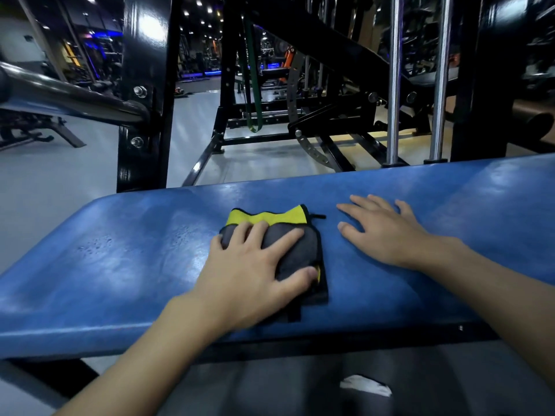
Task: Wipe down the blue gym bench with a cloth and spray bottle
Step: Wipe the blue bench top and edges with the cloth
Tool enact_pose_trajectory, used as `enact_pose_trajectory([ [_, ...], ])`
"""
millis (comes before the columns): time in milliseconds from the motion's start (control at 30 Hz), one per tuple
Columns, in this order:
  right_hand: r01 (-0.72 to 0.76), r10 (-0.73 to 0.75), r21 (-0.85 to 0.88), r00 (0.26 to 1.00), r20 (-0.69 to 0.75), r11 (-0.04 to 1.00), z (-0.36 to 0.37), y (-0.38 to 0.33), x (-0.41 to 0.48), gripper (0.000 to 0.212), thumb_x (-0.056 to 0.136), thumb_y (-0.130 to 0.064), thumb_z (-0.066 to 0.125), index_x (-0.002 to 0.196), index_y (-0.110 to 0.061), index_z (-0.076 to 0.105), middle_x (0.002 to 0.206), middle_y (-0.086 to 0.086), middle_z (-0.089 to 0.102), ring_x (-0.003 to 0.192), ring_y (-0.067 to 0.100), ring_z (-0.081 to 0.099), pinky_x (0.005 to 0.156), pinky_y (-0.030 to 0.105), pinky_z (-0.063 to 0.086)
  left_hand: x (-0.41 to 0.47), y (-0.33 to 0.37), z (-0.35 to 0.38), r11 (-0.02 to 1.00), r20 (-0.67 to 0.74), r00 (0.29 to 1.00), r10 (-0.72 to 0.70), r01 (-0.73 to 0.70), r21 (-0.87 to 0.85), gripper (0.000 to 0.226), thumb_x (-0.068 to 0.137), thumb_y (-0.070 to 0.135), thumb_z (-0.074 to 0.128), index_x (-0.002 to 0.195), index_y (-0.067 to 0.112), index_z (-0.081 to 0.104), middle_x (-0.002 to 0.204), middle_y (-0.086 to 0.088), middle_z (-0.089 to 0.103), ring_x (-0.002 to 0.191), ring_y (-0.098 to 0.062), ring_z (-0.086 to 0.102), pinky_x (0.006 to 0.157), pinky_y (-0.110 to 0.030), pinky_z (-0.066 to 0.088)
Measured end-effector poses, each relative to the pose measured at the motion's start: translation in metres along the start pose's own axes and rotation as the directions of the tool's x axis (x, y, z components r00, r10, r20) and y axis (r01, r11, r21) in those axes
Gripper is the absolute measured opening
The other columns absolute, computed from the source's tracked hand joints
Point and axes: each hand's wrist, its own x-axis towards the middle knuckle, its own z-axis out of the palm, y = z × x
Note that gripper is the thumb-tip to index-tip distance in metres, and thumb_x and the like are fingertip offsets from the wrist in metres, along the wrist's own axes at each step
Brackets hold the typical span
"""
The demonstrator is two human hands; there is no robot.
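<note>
Nearest to us, below the bench's front edge, lies a small white patch (365, 385) on something dark; we cannot tell what it is. Both bare forearms reach forward from the bottom of the view onto the blue bench (120, 265), whose padded top runs across the whole width.

The left hand (249, 265) lies palm down on the cloth (303, 256). Its fingers are spread and nearly straight, pressing the fabric flat rather than curling round it, and the thumb rests on the cloth's right edge. The cloth is grey with a yellow inner face and black trim. It sits folded near the middle of the bench top, its yellow part showing beyond the fingertips.

Just beside the cloth but apart from it, the right hand (387, 232) rests flat on the bare pad, fingers fanned wide and holding nothing. To the left of the cloth we see a patch of small droplets (96, 244) on the blue surface.

Beyond the bench stands a black upright post (144, 94) with bolts, and a dark bar (69, 97) runs into it from the left. Two chrome rods (393, 85) rise behind the right part of the pad. Farther back a green band (249, 85) hangs from a black frame, over a pale grey floor (60, 175), with dim gym equipment behind.
</note>
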Motion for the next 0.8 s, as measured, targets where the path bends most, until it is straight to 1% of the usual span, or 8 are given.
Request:
enact_pose_trajectory([
  [100,0.022,-0.023,-0.052,0.999,-0.034,0.998,-0.005,-0.005,0.001,0.054,0.101,-0.055,0.027,0.151,-0.034,0.033,0.164,-0.005,0.019,0.153,0.018,0.005,0.118,0.059,-0.003,-0.009,0.0,0.0,1.0,-0.021,1.0,-0.015,0.015,-0.013,0.087,0.068,0.085,-0.003,0.15,0.056,0.008,0.152,0.011,0.028,0.143,-0.017,0.019,0.11,-0.047,0.026],
  [167,0.037,-0.037,0.013,0.998,-0.048,0.999,-0.007,-0.012,0.003,0.054,0.101,-0.056,0.027,0.15,-0.034,0.036,0.164,-0.006,0.02,0.152,0.017,0.007,0.119,0.059,-0.001,0.003,-0.004,0.001,0.999,-0.022,0.999,-0.024,0.023,-0.045,0.085,0.068,0.085,-0.001,0.148,0.057,0.011,0.148,0.013,0.031,0.142,-0.016,0.022,0.109,-0.047,0.028],
  [233,0.055,-0.054,0.045,0.998,-0.017,0.997,-0.005,-0.018,0.007,0.057,0.1,-0.059,0.025,0.153,-0.036,0.029,0.165,-0.007,0.015,0.153,0.015,0.005,0.12,0.057,-0.001,0.026,-0.012,0.003,0.998,-0.022,0.999,-0.026,0.025,-0.062,0.084,0.068,0.086,0.0,0.146,0.058,0.014,0.147,0.013,0.034,0.141,-0.015,0.024,0.109,-0.049,0.029],
  [333,0.065,-0.065,-0.009,0.998,0.025,0.998,0.005,-0.021,0.012,0.062,0.099,-0.062,0.021,0.155,-0.037,0.019,0.167,-0.007,0.006,0.153,0.016,-0.001,0.12,0.057,-0.002,0.07,-0.027,0.01,0.995,-0.007,0.999,-0.047,0.046,-0.088,0.082,0.067,0.088,0.004,0.144,0.061,0.018,0.15,0.011,0.035,0.142,-0.017,0.025,0.11,-0.054,0.028],
  [467,0.056,-0.055,-0.034,0.998,0.042,0.998,0.008,-0.02,0.016,0.062,0.098,-0.062,0.018,0.156,-0.039,0.014,0.167,-0.008,0.001,0.153,0.014,-0.005,0.12,0.055,-0.003,0.137,-0.047,0.015,0.988,0.049,0.996,-0.077,0.082,-0.132,0.084,0.065,0.09,0.007,0.143,0.062,0.023,0.155,0.006,0.035,0.145,-0.024,0.025,0.113,-0.059,0.023],
  [567,0.057,-0.057,-0.025,0.998,0.031,0.998,0.009,-0.02,0.015,0.062,0.098,-0.062,0.019,0.155,-0.04,0.015,0.167,-0.009,0.001,0.153,0.013,-0.005,0.12,0.055,-0.003,0.175,-0.058,0.014,0.984,0.08,0.991,-0.111,0.121,-0.132,0.072,0.079,0.088,0.017,0.145,0.06,0.022,0.157,0.001,0.033,0.146,-0.029,0.025,0.111,-0.06,0.021],
  [633,0.057,-0.056,-0.02,0.998,0.026,0.998,0.01,-0.02,0.015,0.062,0.097,-0.063,0.018,0.155,-0.041,0.015,0.167,-0.01,0.001,0.153,0.013,-0.006,0.12,0.054,-0.004,0.183,-0.059,0.014,0.984,0.082,0.988,-0.13,0.138,-0.114,0.066,0.086,0.084,0.021,0.147,0.059,0.02,0.157,-0.001,0.033,0.146,-0.031,0.024,0.11,-0.06,0.021],
  [800,0.052,-0.052,0.003,0.998,0.021,0.999,0.009,-0.019,0.014,0.062,0.097,-0.062,0.019,0.155,-0.041,0.016,0.167,-0.009,0.003,0.153,0.013,-0.004,0.12,0.054,-0.004,0.148,-0.051,0.014,0.989,0.081,0.99,-0.117,0.124,-0.083,0.072,0.085,0.086,0.018,0.151,0.057,0.018,0.16,-0.001,0.028,0.148,-0.03,0.02,0.113,-0.059,0.018],
])
